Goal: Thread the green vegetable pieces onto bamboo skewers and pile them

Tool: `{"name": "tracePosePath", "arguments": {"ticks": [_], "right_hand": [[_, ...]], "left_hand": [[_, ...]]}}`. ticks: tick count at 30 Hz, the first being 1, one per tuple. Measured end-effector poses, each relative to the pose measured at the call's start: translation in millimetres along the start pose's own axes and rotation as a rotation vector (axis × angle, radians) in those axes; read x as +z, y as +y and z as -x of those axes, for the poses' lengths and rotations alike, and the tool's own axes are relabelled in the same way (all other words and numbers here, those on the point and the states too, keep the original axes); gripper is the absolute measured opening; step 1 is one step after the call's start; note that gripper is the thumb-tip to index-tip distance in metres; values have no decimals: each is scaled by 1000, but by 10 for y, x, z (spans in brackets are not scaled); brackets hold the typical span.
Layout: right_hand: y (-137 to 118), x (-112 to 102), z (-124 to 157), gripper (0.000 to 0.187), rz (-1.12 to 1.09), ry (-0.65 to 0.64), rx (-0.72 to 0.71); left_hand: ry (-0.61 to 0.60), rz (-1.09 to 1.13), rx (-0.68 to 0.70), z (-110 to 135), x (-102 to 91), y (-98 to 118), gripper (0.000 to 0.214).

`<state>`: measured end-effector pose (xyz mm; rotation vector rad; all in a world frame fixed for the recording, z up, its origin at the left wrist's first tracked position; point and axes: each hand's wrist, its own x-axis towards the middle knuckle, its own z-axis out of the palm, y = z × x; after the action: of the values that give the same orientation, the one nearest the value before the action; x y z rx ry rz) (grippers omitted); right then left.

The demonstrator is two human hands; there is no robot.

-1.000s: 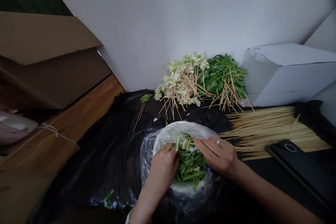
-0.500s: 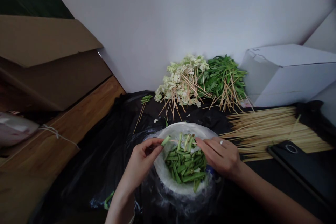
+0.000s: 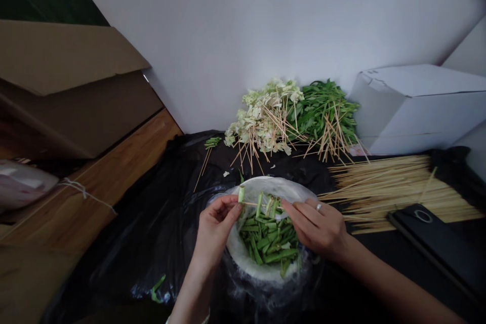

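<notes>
In front of you sits a plastic-lined bowl (image 3: 279,182) heaped with green bean pieces (image 3: 266,243). Above it, your right hand (image 3: 321,225) pinches a skewer (image 3: 249,204) beside its threaded pieces (image 3: 270,206); your left hand's (image 3: 217,220) grip pinches one segment (image 3: 241,194) at the skewer's left end. Pushing off-centre could split that segment or prick you.

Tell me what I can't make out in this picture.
Head view: the bottom of the round white bowl, hidden by cut green vegetable pieces.
Head view: part of the thin pale wooden skewer, covered by the right hand.
Head view: the left end of the brown cardboard box, cut off by the picture's left edge.
</notes>
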<state>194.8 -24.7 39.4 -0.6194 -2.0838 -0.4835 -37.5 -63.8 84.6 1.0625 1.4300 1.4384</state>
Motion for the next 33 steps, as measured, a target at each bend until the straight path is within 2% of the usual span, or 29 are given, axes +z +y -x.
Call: {"name": "tracePosePath", "arguments": {"ticks": [12, 20, 29, 33], "right_hand": [[10, 31, 44, 41, 6, -28, 15], [4, 12, 11, 36, 27, -26, -9], [2, 9, 24, 37, -17, 5, -39], [8, 16, 49, 38, -22, -13, -59]], "left_hand": [[4, -19, 45, -3, -10, -45, 19], [47, -101, 68, 17, -3, -26, 17], [-52, 127, -56, -12, -39, -70, 20], [-99, 146, -93, -23, -54, -67, 22]]}}
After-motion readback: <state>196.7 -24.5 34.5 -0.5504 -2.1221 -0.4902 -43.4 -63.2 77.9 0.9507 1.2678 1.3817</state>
